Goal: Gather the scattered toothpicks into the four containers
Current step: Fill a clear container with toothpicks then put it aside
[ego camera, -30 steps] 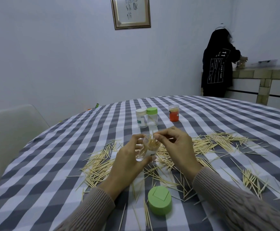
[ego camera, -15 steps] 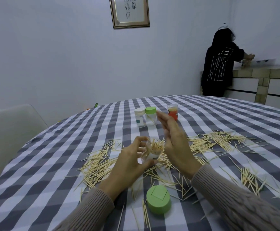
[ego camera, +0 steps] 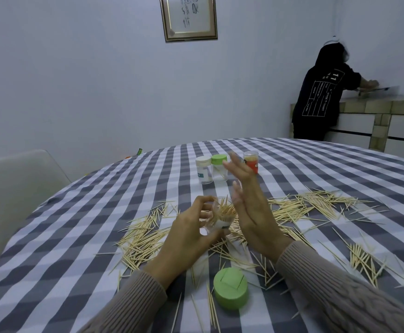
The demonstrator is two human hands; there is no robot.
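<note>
right hand point(ego camera: 251, 207) has left the mouth of the jar point(ego camera: 221, 218) since a second ago — then its fingertips pinched at the rim, now it stands raised beside the jar, fingers straight and spread, holding nothing. judged: a batch of toothpicks has just been dropped in and the hand is free for the next pick-up.

left hand point(ego camera: 191, 234) curls around the jar, holding it tilted just above the surface point(ego camera: 75, 236); toothpick tips poke out of its mouth.

loose toothpicks point(ego camera: 299, 207) lie scattered over the check cloth on both sides of the hands — most of the job is left. green lid point(ego camera: 231, 288) sits near the wrists. three other jars point(ego camera: 216, 168) stand together farther back, two capped.
</note>
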